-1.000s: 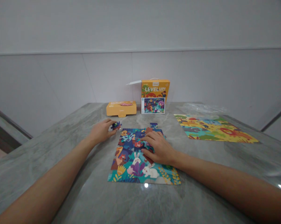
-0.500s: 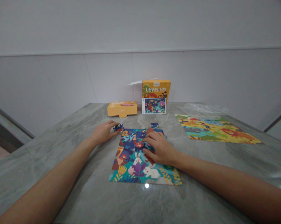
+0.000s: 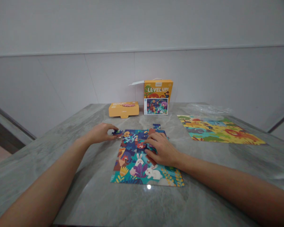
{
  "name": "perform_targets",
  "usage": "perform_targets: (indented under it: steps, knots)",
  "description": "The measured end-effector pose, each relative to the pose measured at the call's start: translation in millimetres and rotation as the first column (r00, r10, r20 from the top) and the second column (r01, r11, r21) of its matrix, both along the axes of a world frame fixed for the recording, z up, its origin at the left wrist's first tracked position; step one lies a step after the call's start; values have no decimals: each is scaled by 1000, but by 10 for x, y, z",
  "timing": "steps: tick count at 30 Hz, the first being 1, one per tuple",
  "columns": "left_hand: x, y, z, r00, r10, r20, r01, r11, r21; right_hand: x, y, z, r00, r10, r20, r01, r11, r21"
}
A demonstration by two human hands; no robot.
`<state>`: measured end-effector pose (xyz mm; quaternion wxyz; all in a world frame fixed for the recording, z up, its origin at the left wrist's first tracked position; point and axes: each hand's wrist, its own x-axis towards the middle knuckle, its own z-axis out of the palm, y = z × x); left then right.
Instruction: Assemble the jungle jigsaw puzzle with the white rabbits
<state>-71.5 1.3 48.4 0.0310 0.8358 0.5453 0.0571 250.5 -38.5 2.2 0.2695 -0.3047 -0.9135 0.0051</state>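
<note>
A jigsaw puzzle (image 3: 134,164) lies on the table in front of me, partly joined, showing rabbits, flowers and dark blue woodland. At its upper left edge my left hand (image 3: 101,133) grips a dark puzzle piece (image 3: 117,134) between thumb and forefinger, the piece low over or on the tabletop. My right hand (image 3: 162,148) rests palm down on the right part of the puzzle, thumb and fingers apart; it hides the pieces beneath. Just beyond the top edge sits a loose blue piece (image 3: 156,126).
Behind the puzzle stand a low orange box (image 3: 123,111) and an upright orange box (image 3: 158,88) with its flap out. A picture card (image 3: 155,106) leans against the latter. On the right lie a yellow animal puzzle (image 3: 217,130) and clear plastic wrap (image 3: 207,109) on the grey marbled table (image 3: 90,201).
My left hand has shifted slightly left and nearer, bringing its piece from a tilted, raised position to a flatter, lower one. My right hand has stayed almost in place.
</note>
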Motion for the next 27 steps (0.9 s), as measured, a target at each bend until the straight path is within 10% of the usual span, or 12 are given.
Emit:
perform_targets:
  steps: [27]
  knots:
    - [86,-219,166,989,-143,42,149,922,-357,3,8,-16,1000,10,-2,-10,1000,-6]
